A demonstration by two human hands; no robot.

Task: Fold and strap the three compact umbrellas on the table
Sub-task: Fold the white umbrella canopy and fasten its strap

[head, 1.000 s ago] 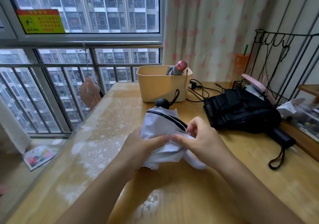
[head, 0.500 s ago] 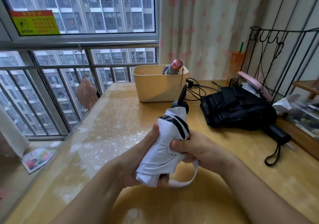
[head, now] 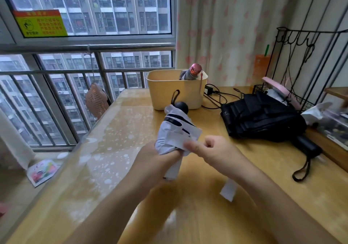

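Right now the white umbrella [head: 175, 130] is off the tabletop [head: 120, 130], held over its middle. Its long axis runs away from the person, with the black knob handle at the far end pointing toward the yellow basket [head: 165, 95]. The left hand [head: 156, 161] is wrapped round the near end of the bundle, fingers curled tight on the gathered canopy. The right hand [head: 214, 149] sits just beside it on the right. Its fingers are curled and its thumb pinches a white flap against the bundle, which I take to be the strap [head: 228, 191]. The strap's loose end hangs below that wrist, though the motion blur makes this uncertain. I judge that the wrap turns on this: the strap leaves the bundle's right side, so the right hand is the one placed to carry it round while the left holds the folds. The black umbrella [head: 263, 119] lies slack toward the right edge. A pink-capped umbrella [head: 192, 73] stands in the basket.
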